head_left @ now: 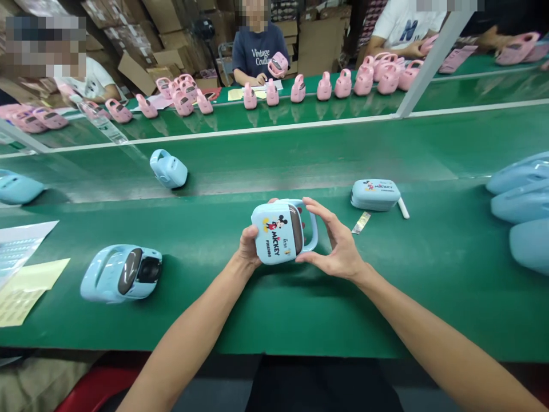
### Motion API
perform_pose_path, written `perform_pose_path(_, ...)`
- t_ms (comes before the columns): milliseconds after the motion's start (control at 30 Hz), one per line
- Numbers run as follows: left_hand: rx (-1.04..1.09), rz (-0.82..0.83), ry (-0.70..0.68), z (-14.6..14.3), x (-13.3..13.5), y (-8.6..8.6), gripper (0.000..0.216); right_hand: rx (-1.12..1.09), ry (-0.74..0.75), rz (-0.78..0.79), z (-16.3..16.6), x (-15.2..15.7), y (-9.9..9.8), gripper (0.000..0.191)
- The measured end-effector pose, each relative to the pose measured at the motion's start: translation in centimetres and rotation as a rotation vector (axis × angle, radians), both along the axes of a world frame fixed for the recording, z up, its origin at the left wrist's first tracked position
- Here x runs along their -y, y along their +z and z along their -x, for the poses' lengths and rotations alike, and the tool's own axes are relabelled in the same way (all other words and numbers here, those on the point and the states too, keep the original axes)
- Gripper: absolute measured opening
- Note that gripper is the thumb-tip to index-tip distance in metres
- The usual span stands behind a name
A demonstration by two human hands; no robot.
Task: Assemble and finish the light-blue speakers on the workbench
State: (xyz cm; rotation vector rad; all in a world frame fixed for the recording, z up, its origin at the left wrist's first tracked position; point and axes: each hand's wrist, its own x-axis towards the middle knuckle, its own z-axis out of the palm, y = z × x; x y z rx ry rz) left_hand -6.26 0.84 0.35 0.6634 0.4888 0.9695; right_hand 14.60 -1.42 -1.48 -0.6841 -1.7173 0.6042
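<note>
Both my hands hold a light-blue toy case with a cartoon mouse print, a brown band and a handle, just above the green table. My left hand grips its left side with curled fingers. My right hand clasps the handle side, thumb under and fingers over it.
Another blue case lies at the left, one on the belt, one flat at the right beside a white stick. Blue shells are stacked at the far right. Sticker sheets lie left. Across the belt, people work on pink cases.
</note>
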Motion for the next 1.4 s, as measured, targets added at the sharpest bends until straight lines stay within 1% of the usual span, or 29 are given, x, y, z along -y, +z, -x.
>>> perform_pose_path(133,0.048,0.035,-0.011,-0.5,0.3,0.2,0.108,-0.031,0.010,0.048,0.0,-0.1,-0.1,0.094)
perform_pose_path(333,0.055,0.103,0.020,-1.3,0.4,0.2,0.094,-0.060,0.076,0.080,-0.3,-0.2,0.0,0.084)
perform_pose_path(600,-0.040,0.091,0.042,-1.6,0.3,0.2,0.091,0.028,0.029,0.093,-0.5,-0.1,0.3,0.076)
perform_pose_path(700,-0.072,0.072,0.042,-1.3,0.0,0.0,0.090,0.101,-0.018,0.056,-0.6,-0.2,0.6,0.080)
perform_pose_path(800,-0.120,0.086,0.089,-1.2,-0.3,-0.3,0.079,0.240,-0.069,-0.032,-0.8,-0.4,0.5,0.096)
perform_pose_path(867,-0.187,0.090,0.126,-1.4,-0.4,-0.5,0.072,0.325,-0.071,-0.068,-0.8,-0.6,0.3,0.105)
perform_pose_path(900,-0.223,0.083,0.143,-1.6,-0.4,-0.6,0.071,0.361,-0.061,-0.075,-0.8,-0.6,0.1,0.107)
perform_pose_path(967,-0.274,0.064,0.171,-1.9,-0.3,-0.6,0.076,0.411,-0.036,-0.081,-0.8,-0.7,-0.2,0.106)
perform_pose_path(1033,-0.303,0.045,0.183,-2.1,-0.1,-0.5,0.081,0.430,-0.025,-0.094,-0.9,-0.7,-0.3,0.100)
perform_pose_path(1167,-0.336,0.023,0.131,-2.1,0.0,-0.2,0.085,0.410,-0.047,-0.071,-1.4,-0.6,0.1,0.091)
perform_pose_path(1267,-0.326,0.023,0.100,-1.8,-0.2,-0.2,0.086,0.378,-0.036,-0.023,-1.6,-0.6,0.5,0.090)
perform_pose_path(1333,-0.311,0.035,0.094,-1.7,-0.3,-0.4,0.086,0.350,-0.015,-0.024,-1.7,-0.5,0.6,0.092)
perform_pose_path(1400,-0.297,0.051,0.100,-1.7,-0.4,-0.6,0.085,0.340,-0.004,-0.037,-1.5,-0.5,0.5,0.098)
